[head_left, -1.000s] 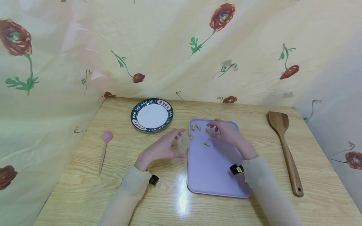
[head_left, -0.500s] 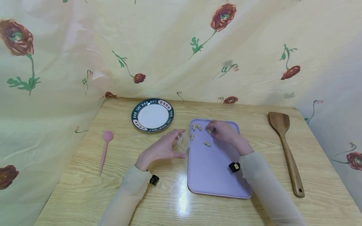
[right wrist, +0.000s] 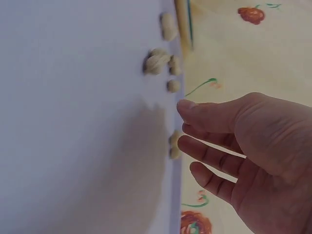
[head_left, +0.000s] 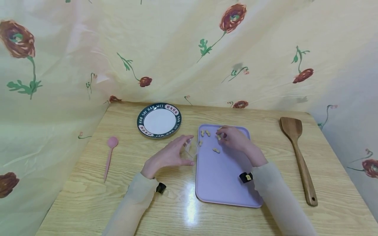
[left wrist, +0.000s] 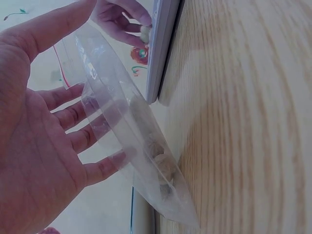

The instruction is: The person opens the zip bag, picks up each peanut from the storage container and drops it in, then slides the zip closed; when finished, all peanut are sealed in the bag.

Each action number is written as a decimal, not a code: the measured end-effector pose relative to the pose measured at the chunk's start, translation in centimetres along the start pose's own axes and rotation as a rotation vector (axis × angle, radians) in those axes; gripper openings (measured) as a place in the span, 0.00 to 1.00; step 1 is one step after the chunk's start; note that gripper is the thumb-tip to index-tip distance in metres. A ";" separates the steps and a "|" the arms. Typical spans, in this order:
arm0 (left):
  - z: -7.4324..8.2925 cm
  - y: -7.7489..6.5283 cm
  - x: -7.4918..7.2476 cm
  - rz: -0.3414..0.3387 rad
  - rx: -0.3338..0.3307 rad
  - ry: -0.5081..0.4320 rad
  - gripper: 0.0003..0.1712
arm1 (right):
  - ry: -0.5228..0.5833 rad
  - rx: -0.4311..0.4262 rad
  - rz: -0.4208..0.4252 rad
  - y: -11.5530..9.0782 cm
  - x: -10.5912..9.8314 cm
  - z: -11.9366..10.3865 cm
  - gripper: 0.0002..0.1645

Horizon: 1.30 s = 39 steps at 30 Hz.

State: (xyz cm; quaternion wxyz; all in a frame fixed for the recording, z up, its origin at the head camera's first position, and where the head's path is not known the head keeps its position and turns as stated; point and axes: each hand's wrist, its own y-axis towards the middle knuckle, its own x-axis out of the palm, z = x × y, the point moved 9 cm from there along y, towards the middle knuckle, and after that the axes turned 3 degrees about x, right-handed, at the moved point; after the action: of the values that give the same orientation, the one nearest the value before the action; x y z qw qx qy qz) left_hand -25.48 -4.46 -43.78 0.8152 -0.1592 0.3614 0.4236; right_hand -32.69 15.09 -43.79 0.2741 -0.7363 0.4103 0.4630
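A clear plastic zip bag (left wrist: 131,122) with a red line at its mouth leans upright on the table. Several lumpy pieces, blurred by the plastic, lie in its bottom. My left hand (head_left: 166,154) holds the bag with curved, spread fingers, some seen through the film. Over the far end of a purple tray (head_left: 218,183) is my right hand (right wrist: 263,141). Its thumb and fingertips stand apart, close to a peanut (head_left: 219,137); the right wrist view shows nothing pinched. Other peanuts lie around, among them one peanut (head_left: 216,150) nearer me and one peanut (head_left: 202,133) by the far left corner.
A white plate (head_left: 159,121) with a dark green lettered rim stands left of the tray, at the back. Far left lies a pink spoon (head_left: 111,147). To the right of the tray is a wooden spatula (head_left: 298,150). A flowered cloth (head_left: 183,52) hangs behind the table.
My right hand came down to a peanut at the tray's far end; its fingers drew together, then spread slightly. The left hand and the bag have stayed put.
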 end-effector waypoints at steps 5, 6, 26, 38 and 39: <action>0.1 0.0 0.0 -0.001 -0.005 0.009 0.58 | 0.023 -0.024 0.046 -1.2 -1.1 -1.9 0.19; 0.1 0.0 0.0 -0.003 -0.007 0.009 0.58 | 0.028 -0.035 0.057 -1.4 -1.3 -2.4 0.19; 0.1 0.3 0.7 -0.026 -0.004 0.021 0.57 | 0.058 -0.201 0.077 -2.9 -0.3 -10.6 0.19; 0.1 0.2 0.8 -0.031 0.009 0.026 0.57 | 0.042 -0.193 0.073 -3.0 0.4 -10.9 0.19; 0.1 0.2 0.8 -0.032 0.007 0.025 0.56 | 0.042 -0.195 0.074 -3.0 0.4 -10.9 0.19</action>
State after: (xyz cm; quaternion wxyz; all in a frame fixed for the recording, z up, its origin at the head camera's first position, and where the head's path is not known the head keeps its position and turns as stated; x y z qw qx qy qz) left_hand -25.31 -3.85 -44.26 0.8180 -0.1674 0.3703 0.4072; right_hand -25.06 7.91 -39.46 0.1755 -0.7534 0.3959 0.4948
